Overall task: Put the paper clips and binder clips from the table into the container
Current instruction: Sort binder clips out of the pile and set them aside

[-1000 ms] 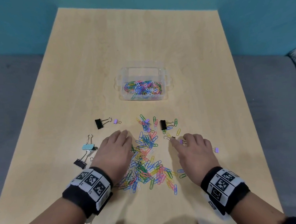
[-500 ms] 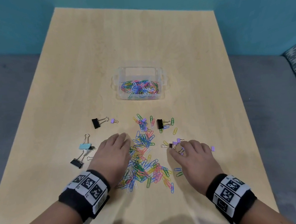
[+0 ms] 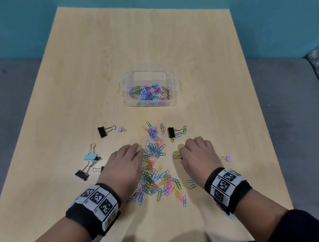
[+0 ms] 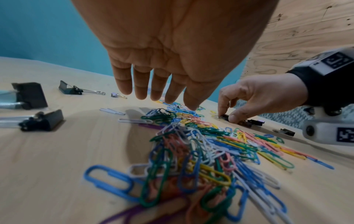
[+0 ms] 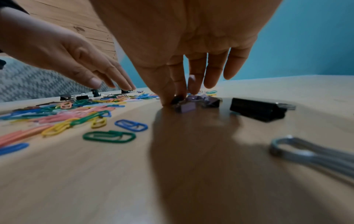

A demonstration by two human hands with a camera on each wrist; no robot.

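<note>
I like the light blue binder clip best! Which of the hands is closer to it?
The left. The left hand lies just right of the light blue binder clip, fingers straight, not touching it. The right hand is across the paper clip pile, pinching small clips.

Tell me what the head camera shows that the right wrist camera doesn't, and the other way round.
Only the head view shows the clear container, already holding paper clips, and the light blue binder clip. Only the right wrist view shows the small purple binder clips clustered under the right hand, whose fingertips pinch a dark one. Both show the colored paper clip pile and the flat left hand.
</note>
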